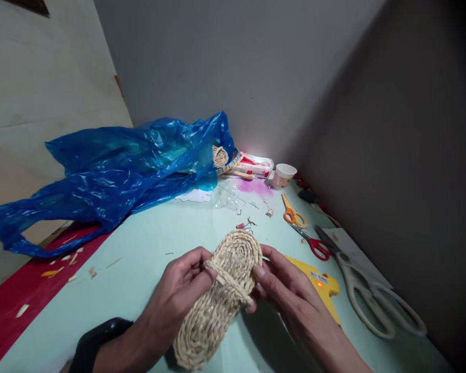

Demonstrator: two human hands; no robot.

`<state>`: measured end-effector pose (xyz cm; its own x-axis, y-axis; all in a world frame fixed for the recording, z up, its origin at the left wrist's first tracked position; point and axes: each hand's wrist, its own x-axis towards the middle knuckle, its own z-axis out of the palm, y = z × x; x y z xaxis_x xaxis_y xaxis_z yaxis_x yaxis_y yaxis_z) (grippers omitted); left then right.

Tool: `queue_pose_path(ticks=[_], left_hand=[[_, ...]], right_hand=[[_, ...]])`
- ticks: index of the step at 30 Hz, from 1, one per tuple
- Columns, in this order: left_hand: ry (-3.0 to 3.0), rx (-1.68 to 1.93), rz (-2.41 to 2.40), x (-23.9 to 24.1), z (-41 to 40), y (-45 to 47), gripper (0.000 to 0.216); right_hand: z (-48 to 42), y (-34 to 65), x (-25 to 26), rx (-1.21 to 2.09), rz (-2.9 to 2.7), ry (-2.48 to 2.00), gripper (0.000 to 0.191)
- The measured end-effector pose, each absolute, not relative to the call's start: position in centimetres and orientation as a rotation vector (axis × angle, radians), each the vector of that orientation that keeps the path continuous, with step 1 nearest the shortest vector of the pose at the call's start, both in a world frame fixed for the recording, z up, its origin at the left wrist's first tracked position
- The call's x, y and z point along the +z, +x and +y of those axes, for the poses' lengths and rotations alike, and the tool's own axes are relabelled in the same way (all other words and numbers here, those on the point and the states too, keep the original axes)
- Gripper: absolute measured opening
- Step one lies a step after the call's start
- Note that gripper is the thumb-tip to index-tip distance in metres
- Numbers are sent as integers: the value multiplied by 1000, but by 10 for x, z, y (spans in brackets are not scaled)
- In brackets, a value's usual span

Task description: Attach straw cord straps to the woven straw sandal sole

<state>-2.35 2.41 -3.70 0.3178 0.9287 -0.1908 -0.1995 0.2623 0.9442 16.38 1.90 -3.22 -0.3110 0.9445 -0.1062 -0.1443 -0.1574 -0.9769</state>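
Between both hands is a woven straw sole (202,331), shaped like a small slipper with coiled braid at each end, tilted over the table. A short braided strap (231,282) lies across its middle. My left hand (182,285) pinches the strap's left end at the sole's edge with thumb and fingers. My right hand (285,285) grips the sole's right edge, thumb on top and fingers partly hidden beneath, close to the strap's right end. Behind my right hand a yellow glue gun (326,290) with a lit orange light lies on the table.
Large grey-handled scissors (367,295), red-handled scissors (316,248) and orange-handled scissors (292,213) lie at the right. A paper cup (283,176) and a red-and-white packet (256,165) stand at the back. A blue plastic bag (140,166) spreads over the left, near straw scraps.
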Motion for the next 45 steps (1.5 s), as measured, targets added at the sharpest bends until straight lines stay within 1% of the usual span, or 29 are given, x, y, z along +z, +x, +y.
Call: queue_pose_path(ticks=[7, 12, 15, 17, 21, 26, 33, 40, 42, 45], left_hand=[[1021, 905, 1084, -35, 22, -22, 20], [909, 940, 1109, -33, 21, -18, 18], [897, 927, 1120, -32, 21, -17, 20], [935, 905, 1143, -32, 21, -17, 23], [1022, 865, 1110, -35, 22, -19, 22], [1080, 875, 1088, -38, 21, -19, 27], [1260, 882, 1290, -37, 24, -20, 34], [1440, 849, 1341, -30, 22, -26, 42], [1441, 825, 1326, -28, 22, -27, 38], [1424, 815, 1230, -28, 24, -29, 22]], right_hand=[[14, 165, -29, 1621, -1253, -1078, 30], [12, 164, -28, 1535, -1317, -1150, 31], [12, 163, -28, 1526, -1309, -1168, 31], [12, 164, -29, 1531, -1283, -1156, 30], [13, 164, -32, 1522, -1251, -1119, 29], [12, 164, -32, 1522, -1198, -1144, 31], [8, 159, -34, 1460, -1125, -1141, 31], [11, 158, -41, 1375, -1060, -1099, 27], [12, 158, -45, 1349, -1048, -1081, 26], [13, 159, -48, 1358, -1086, -1086, 26]])
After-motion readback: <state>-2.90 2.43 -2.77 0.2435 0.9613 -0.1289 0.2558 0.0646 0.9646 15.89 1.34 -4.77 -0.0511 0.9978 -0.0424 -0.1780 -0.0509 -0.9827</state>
